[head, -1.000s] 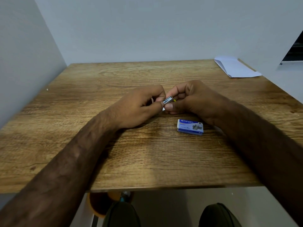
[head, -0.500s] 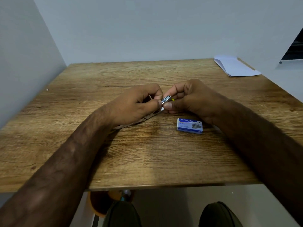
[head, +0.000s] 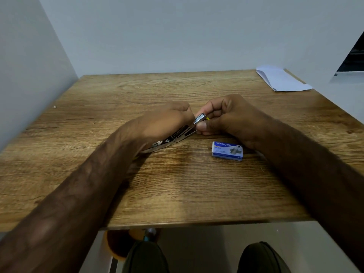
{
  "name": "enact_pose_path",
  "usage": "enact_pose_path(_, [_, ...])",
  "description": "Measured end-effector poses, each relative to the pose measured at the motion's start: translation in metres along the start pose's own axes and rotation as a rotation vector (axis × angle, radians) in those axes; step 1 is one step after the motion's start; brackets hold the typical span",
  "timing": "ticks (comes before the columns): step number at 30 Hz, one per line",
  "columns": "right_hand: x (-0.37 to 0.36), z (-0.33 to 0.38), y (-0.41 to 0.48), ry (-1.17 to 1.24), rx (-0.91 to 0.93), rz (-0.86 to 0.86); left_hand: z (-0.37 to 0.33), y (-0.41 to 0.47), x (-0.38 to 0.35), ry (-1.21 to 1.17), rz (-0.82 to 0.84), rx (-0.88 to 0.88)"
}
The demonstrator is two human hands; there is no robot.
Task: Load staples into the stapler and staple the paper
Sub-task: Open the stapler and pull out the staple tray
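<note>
A small metal stapler [head: 178, 134] lies swung open at the middle of the wooden table [head: 177, 184], its long base reaching down-left under my left hand. My left hand [head: 163, 125] is closed over the base. My right hand [head: 226, 117] pinches the shiny top end of the stapler between thumb and fingers; a bit of yellow shows there. A blue and white staple box [head: 227, 151] lies closed on the table just below my right hand. A folded white paper [head: 281, 78] rests at the far right corner.
Grey walls close the table on the left and at the back. The table's near edge runs just above my knees [head: 145, 257]. An orange and brown object [head: 118, 243] sits under the table.
The stapler has swung open: its base now stretches down-left along the table under my left hand, while my right hand keeps hold of the top end. The box and paper have not moved.
</note>
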State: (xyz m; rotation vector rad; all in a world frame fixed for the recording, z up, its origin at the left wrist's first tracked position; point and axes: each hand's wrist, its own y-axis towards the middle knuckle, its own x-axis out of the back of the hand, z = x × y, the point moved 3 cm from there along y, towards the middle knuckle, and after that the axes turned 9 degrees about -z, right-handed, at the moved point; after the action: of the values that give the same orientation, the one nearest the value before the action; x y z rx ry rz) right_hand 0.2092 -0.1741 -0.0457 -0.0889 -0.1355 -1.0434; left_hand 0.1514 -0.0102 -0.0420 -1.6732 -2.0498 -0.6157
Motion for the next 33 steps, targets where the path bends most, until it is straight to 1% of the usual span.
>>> enact_pose_path(3, [0.0, -0.002, 0.001, 0.006, 0.005, -0.002, -0.005, 0.002, -0.001, -0.006, -0.013, 0.039])
enact_pose_path(6, [0.0, -0.003, 0.001, 0.016, 0.009, 0.0, -0.006, 0.004, -0.004, -0.015, 0.014, 0.031])
enact_pose_path(10, [0.001, -0.003, 0.002, 0.024, -0.001, -0.008, -0.003, 0.004, -0.002, -0.155, 0.07, -0.006])
enact_pose_path(13, [0.0, -0.004, 0.003, 0.012, -0.012, -0.017, 0.002, 0.001, 0.004, -0.185, 0.124, -0.033])
enact_pose_path(14, [0.0, -0.004, 0.004, 0.01, -0.013, -0.023, 0.005, 0.002, 0.006, -0.179, 0.119, -0.03])
enact_pose_path(16, [0.001, -0.005, 0.006, 0.007, -0.016, -0.028, 0.013, 0.003, 0.01, -0.187, 0.087, 0.032])
enact_pose_path(20, [0.003, -0.006, 0.008, 0.015, -0.037, -0.017, 0.019, 0.001, 0.016, -0.359, 0.143, 0.049])
enact_pose_path(22, [0.004, -0.007, 0.007, 0.025, -0.038, -0.009, 0.019, -0.002, 0.017, -0.347, 0.15, 0.054])
enact_pose_path(25, [0.005, -0.006, 0.005, 0.03, -0.032, -0.007, 0.017, -0.005, 0.018, -0.203, 0.093, -0.005])
enact_pose_path(27, [0.005, -0.005, 0.005, 0.029, -0.031, -0.006, 0.012, -0.008, 0.017, -0.2, 0.104, -0.036])
enact_pose_path(33, [0.005, -0.005, 0.004, 0.094, -0.009, -0.018, 0.004, -0.012, 0.018, -0.135, 0.146, -0.035])
